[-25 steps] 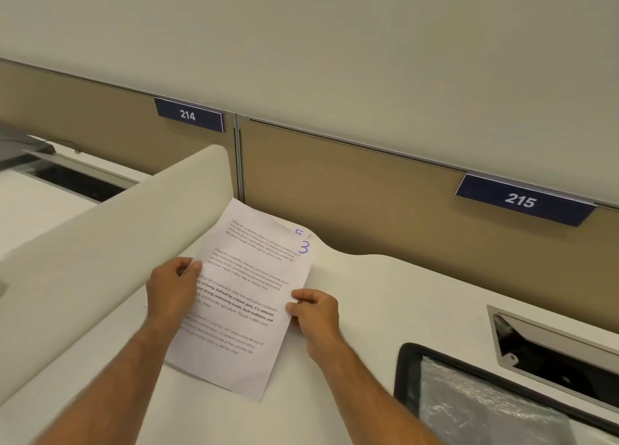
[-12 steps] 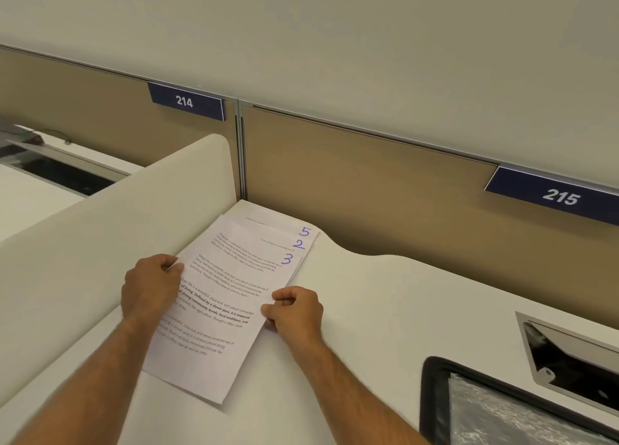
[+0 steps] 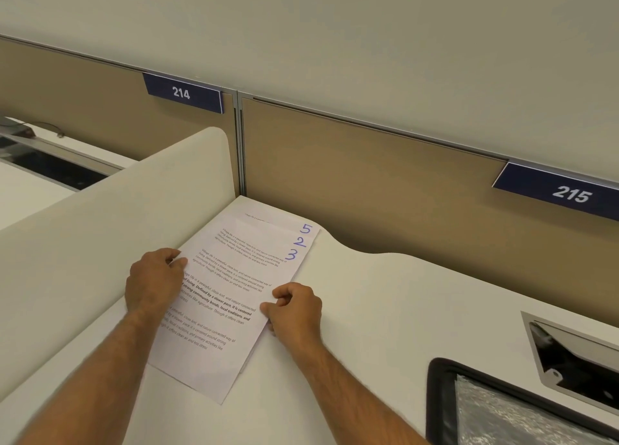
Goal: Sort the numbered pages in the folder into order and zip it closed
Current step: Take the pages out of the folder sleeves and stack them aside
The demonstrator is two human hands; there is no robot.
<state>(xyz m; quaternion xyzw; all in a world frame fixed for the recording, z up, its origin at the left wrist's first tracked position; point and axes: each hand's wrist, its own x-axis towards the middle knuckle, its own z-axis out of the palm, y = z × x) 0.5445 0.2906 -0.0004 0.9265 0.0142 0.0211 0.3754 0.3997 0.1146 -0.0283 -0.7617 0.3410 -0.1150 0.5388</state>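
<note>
Page 3 (image 3: 231, 297) lies on top of the fanned stack on the white desk (image 3: 385, 297), with page 2 (image 3: 303, 242) and page 5 (image 3: 306, 227) peeking out beyond its far edge, so the order is plainly not right yet. The left hand (image 3: 154, 285) sits curled on the left edge of the top sheet, fingertips pinning it. The right hand (image 3: 294, 309) pinches the right edge between thumb and bent fingers. The smart play, I'd say, is to keep those handwritten corner numbers fanned and readable, peel one sheet at a time, and avoid creasing. The paper looks thin and flexible, with printed text and blue ink numerals. The folder (image 3: 516, 407) waits near right, well apart from the pages: black soft-looking border, crinkly clear panel. A smooth rounded divider (image 3: 110, 217) hems in the left.
</note>
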